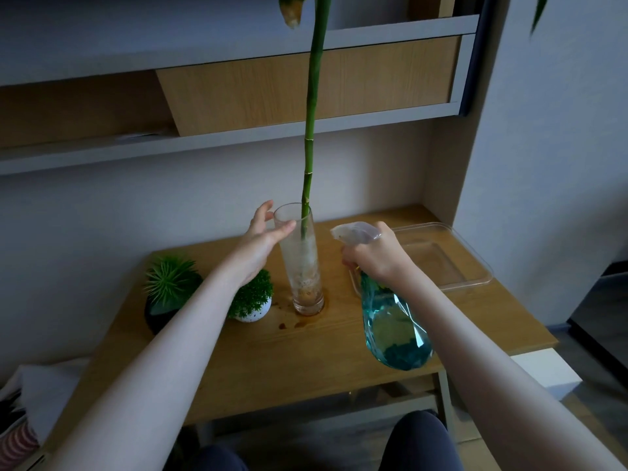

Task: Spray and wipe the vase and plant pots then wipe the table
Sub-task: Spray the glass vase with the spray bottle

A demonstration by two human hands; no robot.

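Observation:
A tall clear glass vase [304,266] stands upright in the middle of the wooden table [306,362], holding a long green bamboo stalk [311,130]. My left hand [261,239] rests against the vase's upper left side, thumb and fingers spread around the rim. My right hand [377,256] grips a blue-tinted spray bottle [390,328], nozzle pointing left at the vase. Left of the vase sit a small white pot [253,304] with a green plant and a dark pot [166,300] with a spiky plant.
A clear plastic tray [452,256] lies at the table's back right. Brown stains [299,322] mark the table in front of the vase. Shelves [238,137] hang above. A wall is close on the right. My knees are below the table's front edge.

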